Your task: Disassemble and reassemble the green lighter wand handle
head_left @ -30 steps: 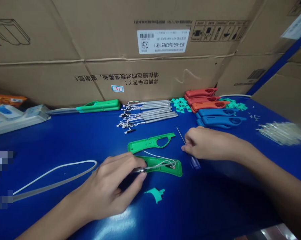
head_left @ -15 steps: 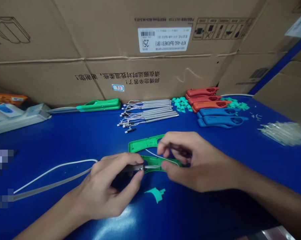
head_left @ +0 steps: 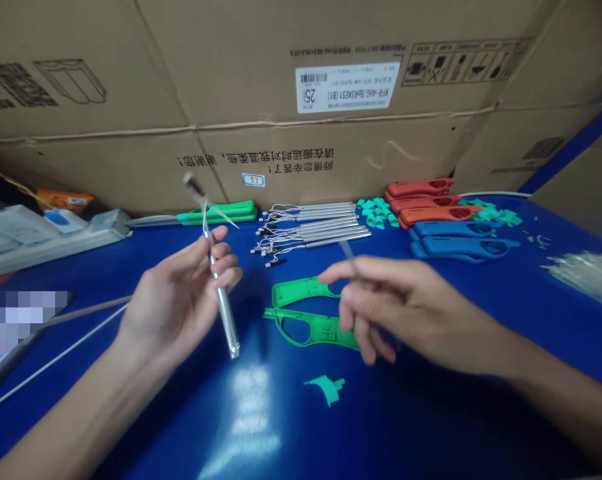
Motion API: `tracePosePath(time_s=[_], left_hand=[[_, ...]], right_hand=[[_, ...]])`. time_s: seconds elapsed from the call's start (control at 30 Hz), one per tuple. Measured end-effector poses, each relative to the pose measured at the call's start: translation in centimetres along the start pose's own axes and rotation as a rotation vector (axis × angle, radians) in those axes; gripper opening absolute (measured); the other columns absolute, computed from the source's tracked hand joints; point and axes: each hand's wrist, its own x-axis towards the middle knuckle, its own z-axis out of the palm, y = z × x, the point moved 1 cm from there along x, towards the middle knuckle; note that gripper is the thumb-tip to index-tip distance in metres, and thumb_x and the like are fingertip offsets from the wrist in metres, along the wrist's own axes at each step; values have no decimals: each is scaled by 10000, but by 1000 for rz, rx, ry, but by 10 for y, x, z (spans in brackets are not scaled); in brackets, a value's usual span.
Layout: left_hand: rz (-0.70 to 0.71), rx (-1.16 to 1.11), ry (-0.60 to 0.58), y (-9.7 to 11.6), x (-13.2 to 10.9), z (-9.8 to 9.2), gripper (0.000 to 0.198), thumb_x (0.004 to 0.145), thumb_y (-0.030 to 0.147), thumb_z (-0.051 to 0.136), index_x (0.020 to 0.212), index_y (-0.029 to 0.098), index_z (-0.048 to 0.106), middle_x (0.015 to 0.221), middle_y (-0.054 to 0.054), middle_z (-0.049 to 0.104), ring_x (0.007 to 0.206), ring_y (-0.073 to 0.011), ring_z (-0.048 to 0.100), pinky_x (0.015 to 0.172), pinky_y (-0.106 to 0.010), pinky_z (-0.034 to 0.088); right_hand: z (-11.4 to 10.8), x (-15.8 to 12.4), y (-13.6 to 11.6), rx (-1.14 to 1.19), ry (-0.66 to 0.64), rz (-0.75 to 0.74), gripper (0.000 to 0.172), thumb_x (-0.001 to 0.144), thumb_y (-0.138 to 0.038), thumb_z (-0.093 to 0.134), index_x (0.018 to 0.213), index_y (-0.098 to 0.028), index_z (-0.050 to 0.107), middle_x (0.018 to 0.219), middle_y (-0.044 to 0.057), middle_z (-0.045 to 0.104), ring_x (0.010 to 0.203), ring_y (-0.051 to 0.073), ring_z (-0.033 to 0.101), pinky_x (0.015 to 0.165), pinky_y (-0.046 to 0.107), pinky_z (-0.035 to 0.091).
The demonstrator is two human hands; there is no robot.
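Left fingers [head_left: 227, 263] gripped the tube [head_left: 225, 313], right fingers [head_left: 341, 268] a blurred rod [head_left: 347, 250]; the wires [head_left: 205, 219], dangling loose, risked snagging

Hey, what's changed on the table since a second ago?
The left hand has lifted the silver tube up and left, away from the green halves, and tipped it steeply, white wires at the top. The right hand has moved left, hiding the halves' right ends, and holds a thin, blurred stick. The green halves, teal clip, red handles and blue handles stayed put.
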Motion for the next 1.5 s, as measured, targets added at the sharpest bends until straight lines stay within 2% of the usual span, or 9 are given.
tracePosePath(time_s=[0.07,0.1,0.17,0.27,0.37,0.57,0.83,1.13,1.5], left_hand=[[-148,-201,101,-4,5,0,290,933,17,294,787,148,508,646,9,396,516,-69,419,456,-131,418],[-208,-292,147,-5,5,1,315,938,1,256,766,147,474,652,11,395,514,-61,426,475,-124,433],[-281,-439,222,-8,4,4,341,963,2,200,761,144,434,667,12,403,516,-46,451,505,-117,453],[-328,-593,299,-9,-1,8,337,993,28,176,774,140,406,679,17,416,500,-33,472,501,-120,454],[-343,-676,335,-8,-3,9,332,1000,38,179,770,139,397,673,17,425,487,-35,483,488,-131,452],[-354,-734,369,-8,-3,9,331,999,46,194,766,132,413,650,11,436,482,-50,485,472,-153,452],[-328,-737,381,-9,-6,14,335,986,22,204,762,128,430,644,3,468,487,-54,502,486,-163,464],[-276,-715,386,-9,-8,13,344,979,2,232,735,115,445,637,7,463,490,-50,505,505,-178,480],[-229,-674,375,-9,-12,15,351,926,-66,262,679,119,427,591,36,387,466,-36,425,471,-159,416]], right_hand=[[13,-4,3,-114,-155,116,330,999,-439,450,1233,-256,595,717,-34,616,498,102,574,476,244,459],[19,-6,4,-221,-161,131,362,1007,-466,416,1239,-268,611,678,-33,620,560,129,599,539,268,479],[30,-11,3,-385,-132,106,344,1001,-465,430,1221,-295,632,856,1,702,903,198,651,733,324,499],[39,-14,0,-461,-135,11,308,1009,-296,381,1175,-261,638,1063,20,716,1071,192,617,884,343,464],[42,-14,-1,-482,-76,-54,303,985,-222,379,1116,-224,652,1020,33,730,974,169,652,841,301,472],[40,-13,6,-496,40,-55,284,985,-254,400,1124,-261,647,889,4,727,868,155,647,744,272,466],[41,-11,6,-462,5,-27,284,998,-261,390,1146,-253,632,899,-3,707,906,161,624,778,289,453],[41,-8,8,-471,-3,-78,265,1003,-243,385,1092,-222,634,758,-20,647,718,132,590,690,267,441],[46,-8,7,-504,28,-146,269,1006,-205,381,1080,-169,637,823,-4,676,721,106,613,651,221,456]])
